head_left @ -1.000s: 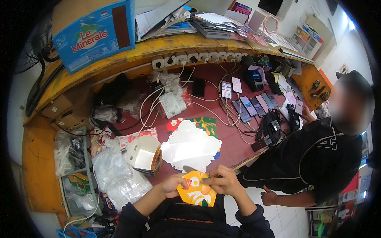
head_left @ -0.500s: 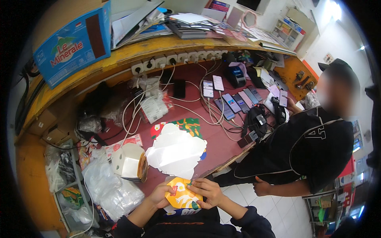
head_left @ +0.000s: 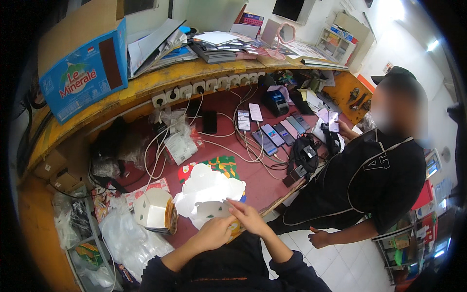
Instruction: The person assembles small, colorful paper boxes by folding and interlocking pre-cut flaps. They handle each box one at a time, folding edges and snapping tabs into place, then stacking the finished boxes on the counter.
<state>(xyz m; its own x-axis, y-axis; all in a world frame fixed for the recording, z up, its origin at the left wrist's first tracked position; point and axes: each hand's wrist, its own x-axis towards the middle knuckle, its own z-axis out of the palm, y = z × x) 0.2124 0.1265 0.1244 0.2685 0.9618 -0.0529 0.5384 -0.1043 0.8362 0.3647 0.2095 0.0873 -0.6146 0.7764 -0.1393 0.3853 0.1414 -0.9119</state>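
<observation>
Head view, looking down on a dark red counter (head_left: 262, 182) crowded with goods. A second ago the two hands held an orange printed card-like piece up in front of the chest, near the lower centre of the frame; now they have come forward to the near edge of the counter, and only a sliver of that orange piece (head_left: 235, 227) shows beneath them, at the lower centre, against the stack of white die-cut paper sheets (head_left: 206, 192); this suggests the piece is being set down on, or joined to, the stack rather than examined. Left hand (head_left: 213, 233): fingers curled and pressed together over the orange piece, though what exactly they grip is hidden. Right hand (head_left: 248, 216): fingers held together and extended, tips touching the near edge of the white sheets. Containers: just left of the stack, a small folded white paper box (head_left: 152, 209) lies with its mouth open, and nothing can be seen inside it; at the upper left of the frame a blue cardboard carton (head_left: 82, 80) stands on the yellow shelf (head_left: 146, 85), its contents not visible; clear plastic bags (head_left: 129, 241) lie at the lower left, contents too blurred to tell. Elsewhere: a row of phones (head_left: 272, 131) on white charging cables at centre right; another person in a dark top (head_left: 374, 180) at the right of the frame holds a phone.
</observation>
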